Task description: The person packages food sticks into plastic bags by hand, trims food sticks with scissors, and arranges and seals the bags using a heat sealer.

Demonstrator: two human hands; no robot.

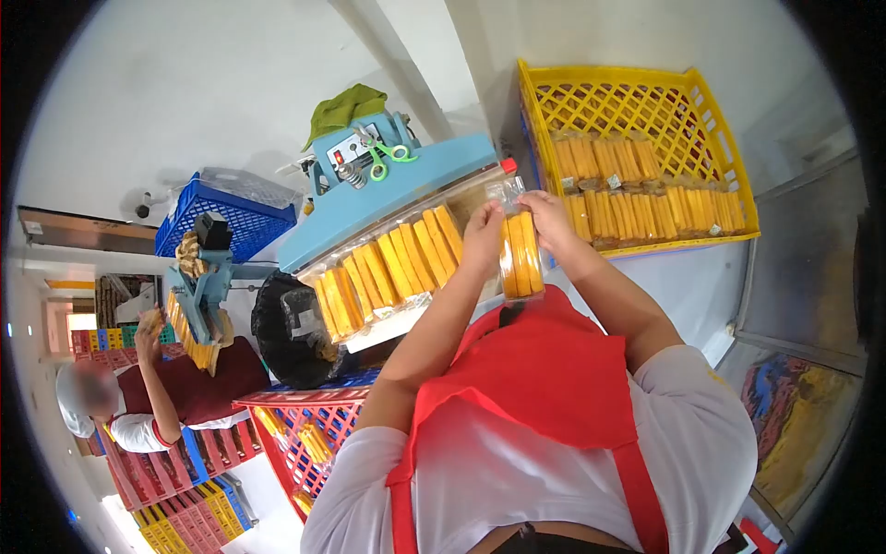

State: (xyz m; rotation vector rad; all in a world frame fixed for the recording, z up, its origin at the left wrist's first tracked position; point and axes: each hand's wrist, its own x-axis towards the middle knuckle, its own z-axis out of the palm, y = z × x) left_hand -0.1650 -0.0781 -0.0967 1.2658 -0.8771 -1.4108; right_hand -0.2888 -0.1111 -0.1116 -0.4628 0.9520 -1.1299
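My left hand (484,240) and my right hand (546,222) pinch the top of a clear plastic bag (521,254) holding several yellow sticks. The bag hangs between them, in front of the red apron. To its left, a row of filled bags with yellow sticks (392,263) lies along the front of a light blue sealing machine (388,198). Green-handled scissors (378,166) and a green cloth (346,109) rest on the machine. My fingers are closed on the bag's upper edge.
At the right stands a yellow crate (637,88) with rows of filled bags. A blue crate (226,217), a black-lined bin (277,332) and a red crate (346,415) are at the left. A co-worker (203,392) works at another sealing machine (198,291).
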